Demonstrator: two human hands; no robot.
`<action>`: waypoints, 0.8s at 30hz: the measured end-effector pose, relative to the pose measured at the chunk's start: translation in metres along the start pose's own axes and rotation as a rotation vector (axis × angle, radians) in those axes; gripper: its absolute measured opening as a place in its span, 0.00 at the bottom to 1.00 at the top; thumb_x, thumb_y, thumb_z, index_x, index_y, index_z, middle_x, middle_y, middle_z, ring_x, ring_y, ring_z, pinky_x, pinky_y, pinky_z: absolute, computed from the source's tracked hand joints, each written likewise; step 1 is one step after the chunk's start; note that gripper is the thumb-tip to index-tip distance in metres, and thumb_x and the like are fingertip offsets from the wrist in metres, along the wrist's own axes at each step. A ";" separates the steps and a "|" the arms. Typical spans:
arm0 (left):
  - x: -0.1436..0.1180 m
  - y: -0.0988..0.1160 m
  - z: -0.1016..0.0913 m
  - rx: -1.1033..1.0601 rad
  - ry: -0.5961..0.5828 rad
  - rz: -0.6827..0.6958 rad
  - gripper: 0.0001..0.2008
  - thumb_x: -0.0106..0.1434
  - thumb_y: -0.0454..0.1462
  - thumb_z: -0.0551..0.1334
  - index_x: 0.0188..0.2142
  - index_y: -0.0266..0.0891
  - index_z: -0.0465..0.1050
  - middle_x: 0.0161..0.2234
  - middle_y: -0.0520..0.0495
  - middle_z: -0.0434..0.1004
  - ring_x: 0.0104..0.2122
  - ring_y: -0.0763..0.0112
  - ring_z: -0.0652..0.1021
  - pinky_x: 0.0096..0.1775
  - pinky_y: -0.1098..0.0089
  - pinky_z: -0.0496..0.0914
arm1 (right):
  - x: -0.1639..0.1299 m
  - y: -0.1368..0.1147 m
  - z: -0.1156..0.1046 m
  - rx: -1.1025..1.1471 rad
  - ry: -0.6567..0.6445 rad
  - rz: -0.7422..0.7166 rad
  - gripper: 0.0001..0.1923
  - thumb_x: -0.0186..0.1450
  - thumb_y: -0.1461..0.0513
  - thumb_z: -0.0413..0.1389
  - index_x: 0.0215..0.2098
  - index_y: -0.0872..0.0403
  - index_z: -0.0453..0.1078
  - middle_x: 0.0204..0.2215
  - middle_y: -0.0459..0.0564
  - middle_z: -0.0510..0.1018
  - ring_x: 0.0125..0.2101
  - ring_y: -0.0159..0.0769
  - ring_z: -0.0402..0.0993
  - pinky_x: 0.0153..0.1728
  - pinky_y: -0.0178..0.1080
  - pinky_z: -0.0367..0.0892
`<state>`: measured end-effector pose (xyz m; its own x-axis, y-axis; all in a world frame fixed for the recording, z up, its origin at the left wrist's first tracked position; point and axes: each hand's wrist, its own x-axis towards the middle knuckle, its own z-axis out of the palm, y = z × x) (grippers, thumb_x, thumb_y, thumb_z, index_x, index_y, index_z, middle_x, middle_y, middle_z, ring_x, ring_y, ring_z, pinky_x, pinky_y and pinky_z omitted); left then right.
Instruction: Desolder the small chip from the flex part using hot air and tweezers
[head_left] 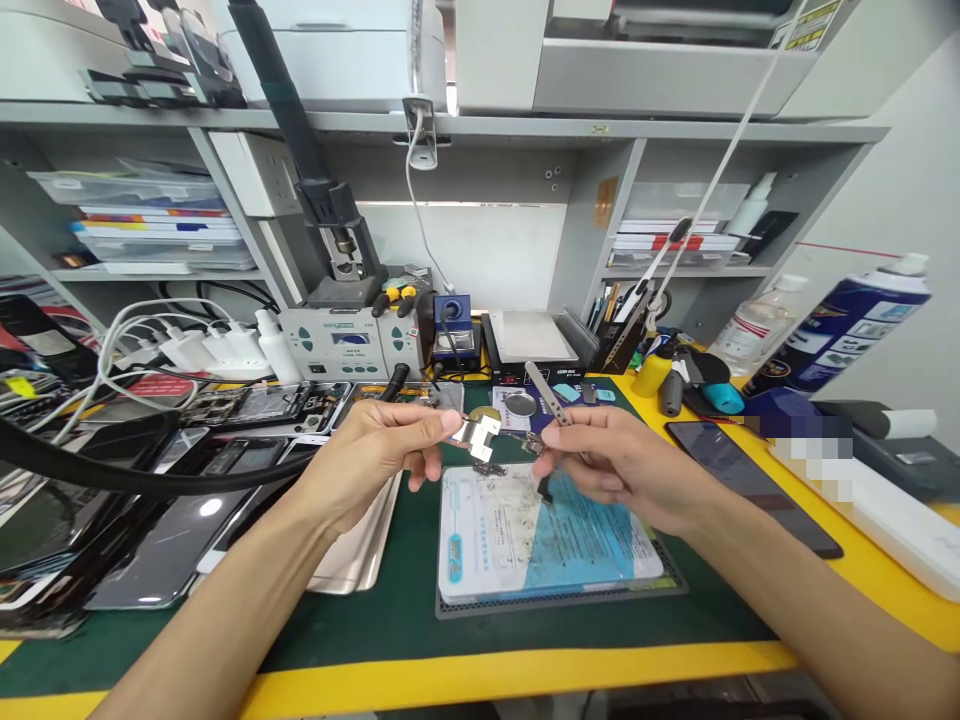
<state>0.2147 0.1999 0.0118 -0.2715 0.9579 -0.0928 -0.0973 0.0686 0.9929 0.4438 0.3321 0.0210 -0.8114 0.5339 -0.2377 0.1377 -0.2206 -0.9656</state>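
Observation:
My left hand (pixel 384 440) pinches a small silver circuit part (pixel 478 436) between thumb and fingers, held above the bench. My right hand (pixel 616 460) grips metal tweezers (pixel 547 392), whose tips reach toward the same part; a thin flex strip (pixel 525 444) hangs between the two hands. Below them lies a white and blue work pad (pixel 525 545) on a dark mat.
Several opened phones and back covers (pixel 247 410) lie at the left with white cables. A soldering station (pixel 351 342) and a small hot plate (pixel 534 338) stand behind. A dark phone (pixel 750 480), a spray can (pixel 847 325) and a clear bottle (pixel 757 322) sit at the right.

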 end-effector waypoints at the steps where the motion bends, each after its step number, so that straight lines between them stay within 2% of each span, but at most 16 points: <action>1: 0.000 0.000 0.001 -0.013 0.003 -0.005 0.16 0.55 0.46 0.75 0.29 0.33 0.83 0.18 0.47 0.72 0.19 0.76 0.71 0.21 0.77 0.65 | 0.000 0.001 -0.001 0.025 -0.006 0.001 0.15 0.66 0.56 0.66 0.30 0.59 0.73 0.27 0.49 0.81 0.14 0.18 0.49 0.16 0.32 0.41; 2: -0.001 0.000 0.003 -0.030 0.007 -0.011 0.16 0.55 0.46 0.75 0.30 0.33 0.83 0.18 0.47 0.72 0.19 0.76 0.71 0.21 0.77 0.64 | 0.001 0.001 -0.001 0.047 -0.011 0.003 0.14 0.66 0.56 0.66 0.30 0.59 0.73 0.31 0.51 0.82 0.14 0.17 0.49 0.16 0.32 0.41; 4: -0.001 0.001 0.005 -0.075 0.015 -0.018 0.15 0.55 0.46 0.75 0.32 0.34 0.83 0.19 0.48 0.72 0.19 0.77 0.70 0.20 0.77 0.64 | 0.002 0.003 -0.002 0.084 -0.017 0.008 0.13 0.67 0.56 0.65 0.31 0.59 0.76 0.33 0.52 0.83 0.14 0.17 0.49 0.16 0.32 0.41; 7: -0.001 0.003 0.009 -0.142 0.031 -0.027 0.15 0.55 0.45 0.75 0.34 0.35 0.82 0.20 0.50 0.72 0.20 0.76 0.71 0.19 0.78 0.65 | 0.003 0.004 -0.002 0.111 -0.010 0.010 0.14 0.67 0.55 0.64 0.32 0.60 0.79 0.27 0.50 0.80 0.14 0.18 0.48 0.16 0.32 0.40; 10: -0.002 0.004 0.010 -0.183 0.034 -0.041 0.14 0.54 0.43 0.75 0.34 0.35 0.80 0.21 0.49 0.73 0.20 0.75 0.72 0.19 0.76 0.68 | 0.003 0.005 -0.001 0.100 -0.008 0.006 0.16 0.68 0.54 0.64 0.33 0.61 0.80 0.15 0.43 0.69 0.14 0.19 0.46 0.16 0.32 0.40; 12: -0.002 0.005 0.011 -0.194 0.026 -0.049 0.14 0.54 0.42 0.76 0.34 0.34 0.80 0.24 0.48 0.75 0.20 0.74 0.73 0.18 0.75 0.69 | 0.002 0.005 -0.001 0.087 -0.013 0.007 0.17 0.69 0.53 0.63 0.34 0.61 0.81 0.13 0.40 0.65 0.13 0.19 0.46 0.17 0.33 0.39; 15: -0.003 0.005 0.013 -0.189 -0.004 -0.048 0.14 0.55 0.41 0.75 0.36 0.34 0.80 0.28 0.46 0.78 0.21 0.73 0.75 0.19 0.74 0.72 | 0.001 0.005 -0.001 0.079 -0.011 0.001 0.17 0.69 0.53 0.63 0.34 0.60 0.80 0.14 0.41 0.67 0.14 0.19 0.46 0.17 0.33 0.39; 17: -0.004 0.005 0.015 -0.171 -0.034 -0.038 0.14 0.57 0.42 0.74 0.37 0.34 0.80 0.26 0.47 0.78 0.19 0.75 0.74 0.18 0.75 0.72 | 0.001 0.005 0.000 0.075 -0.007 -0.005 0.17 0.68 0.53 0.64 0.34 0.60 0.80 0.14 0.41 0.68 0.13 0.19 0.47 0.17 0.34 0.39; 21: -0.007 0.005 0.020 -0.155 -0.051 -0.013 0.14 0.60 0.43 0.73 0.37 0.34 0.78 0.23 0.48 0.77 0.16 0.76 0.72 0.17 0.76 0.70 | 0.001 0.004 0.002 0.081 0.012 -0.010 0.16 0.67 0.53 0.65 0.34 0.59 0.79 0.22 0.46 0.78 0.14 0.18 0.49 0.17 0.34 0.40; 24: -0.010 0.005 0.023 -0.162 -0.038 -0.006 0.15 0.60 0.44 0.72 0.37 0.34 0.77 0.22 0.47 0.78 0.15 0.77 0.71 0.16 0.78 0.69 | 0.001 0.004 0.003 0.065 0.019 -0.019 0.16 0.67 0.53 0.65 0.36 0.60 0.79 0.19 0.44 0.74 0.14 0.19 0.49 0.17 0.34 0.39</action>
<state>0.2385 0.1971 0.0192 -0.2346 0.9677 -0.0928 -0.2528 0.0315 0.9670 0.4423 0.3295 0.0174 -0.8022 0.5541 -0.2224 0.0851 -0.2625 -0.9612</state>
